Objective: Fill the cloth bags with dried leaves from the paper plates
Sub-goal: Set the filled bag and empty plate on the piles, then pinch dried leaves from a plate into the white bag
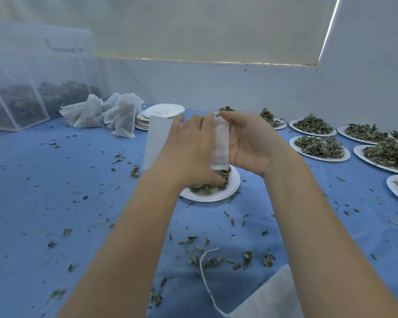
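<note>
1. Surface [44, 180]: blue cloth cover filling the lower frame, littered with loose leaf fragments.
2. Mesh containers [16, 88], upper left: translucent, dark dried leaves heaped at the bottom.
3. Full paper plates [319, 148], right edge: several in rows, each heaped with dried leaves.
4. Filled cloth bags [101, 113], left of centre at the back: a loose pile, one standing with dark contents showing through.
5. My left hand [189, 148], centre frame: back toward the camera, fingers curled around the cloth bag [157, 138], which sticks out toward the left.
6. My right hand [251, 141], centre frame: palm toward me, thumb and fingers pinching the bag's white edge between the two hands.
7. Working plate [228, 191], directly below my hands: a small remnant of leaves on it.
8. Stack of empty plates [163, 110], behind the hands.
9. Spare bag [274, 294], bottom centre-right, its drawstring [205, 271] looping over the surface.
</note>
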`<state>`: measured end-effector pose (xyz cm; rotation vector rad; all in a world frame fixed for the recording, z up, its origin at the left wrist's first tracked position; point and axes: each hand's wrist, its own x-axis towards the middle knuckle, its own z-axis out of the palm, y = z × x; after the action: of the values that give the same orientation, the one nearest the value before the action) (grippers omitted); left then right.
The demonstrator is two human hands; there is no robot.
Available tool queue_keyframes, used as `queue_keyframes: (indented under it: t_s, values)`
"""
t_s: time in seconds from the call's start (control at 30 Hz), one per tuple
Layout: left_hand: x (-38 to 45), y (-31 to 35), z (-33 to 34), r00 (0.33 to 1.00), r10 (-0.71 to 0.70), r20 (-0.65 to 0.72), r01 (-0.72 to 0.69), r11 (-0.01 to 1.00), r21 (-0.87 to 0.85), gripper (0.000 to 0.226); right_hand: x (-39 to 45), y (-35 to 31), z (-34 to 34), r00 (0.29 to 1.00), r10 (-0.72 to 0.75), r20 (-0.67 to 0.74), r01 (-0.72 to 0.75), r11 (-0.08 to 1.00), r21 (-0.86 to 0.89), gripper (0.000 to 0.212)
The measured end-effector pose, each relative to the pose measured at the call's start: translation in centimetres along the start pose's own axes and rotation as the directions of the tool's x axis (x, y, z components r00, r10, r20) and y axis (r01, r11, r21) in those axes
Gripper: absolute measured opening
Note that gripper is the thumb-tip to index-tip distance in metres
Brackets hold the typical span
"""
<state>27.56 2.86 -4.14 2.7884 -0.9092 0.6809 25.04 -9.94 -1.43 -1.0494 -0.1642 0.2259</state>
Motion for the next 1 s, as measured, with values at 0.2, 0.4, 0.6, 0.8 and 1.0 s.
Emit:
queue_keyframes:
  t_s: [0.2,0.4,0.6,0.8,1.0]
  values:
    - [-0.7,-0.3,0.9,0.920,0.018,-0.391,-0.018,1.000,0.004,0.049,0.1,-0.1,-0.5,0.990,0.089,0.109,-0.079,0.992,-0.095,0.043]
    - [-2.7,-4.5,1.3,0.954,-0.223,-0.200,0.237,0.970,0.050,0.048,0.6,1.2,-2.4,0.958,-0.220,-0.182,0.019,0.684,-0.730,0.019]
    - [-3.8,-5.8,3.0,0.964,-0.261,-0.059,0.263,0.965,0.019,0.033,1.0,2.7,-4.6,0.947,-0.223,-0.230,-0.185,0.208,-0.961,0.032]
    - [-3.6,-6.0,4.0,0.955,-0.298,0.000,0.295,0.947,-0.128,0.054,2.4,4.5,-3.8,0.961,-0.227,-0.156,-0.154,0.027,-0.988,0.042]
    - [-3.5,-6.4,4.8,0.954,-0.299,0.024,0.297,0.934,-0.197,0.063,3.3,5.5,-3.6,0.959,-0.267,-0.099,-0.125,-0.082,-0.989,0.028]
